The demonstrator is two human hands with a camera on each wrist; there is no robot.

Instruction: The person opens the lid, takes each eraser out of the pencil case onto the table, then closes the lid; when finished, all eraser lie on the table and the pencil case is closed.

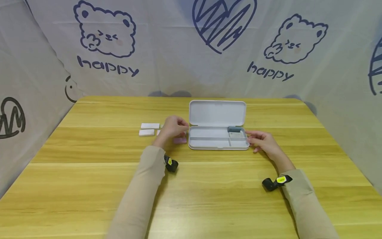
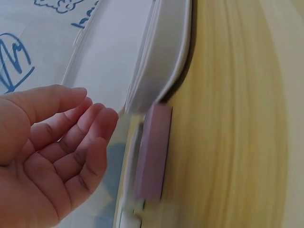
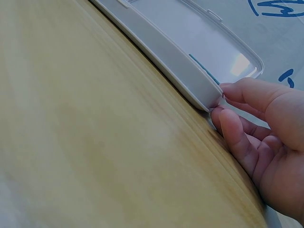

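A white case (image 1: pixel 209 143) lies with its lid (image 1: pixel 217 113) raised at the back. Its right part holds a dark grey-blue block (image 1: pixel 234 129) and a pale block (image 1: pixel 235 134). My left hand (image 1: pixel 171 128) is beside the case's left end; in the left wrist view the hand (image 2: pixel 57 152) has loosely bent fingers and nothing between them. Near it lies a pink block (image 1: pixel 180 140), seen also as a pink block (image 2: pixel 154 152) in that view. My right hand (image 1: pixel 265 143) grips the case's right end, and in the right wrist view the hand's (image 3: pixel 266 137) fingertips touch its corner.
Left of the case lie white blocks, one behind (image 1: pixel 150 126) and one in front (image 1: pixel 146 133); others are partly hidden by my left hand. The wooden table (image 1: pixel 209 199) ends at a cloth (image 1: pixel 185 66) with drawings.
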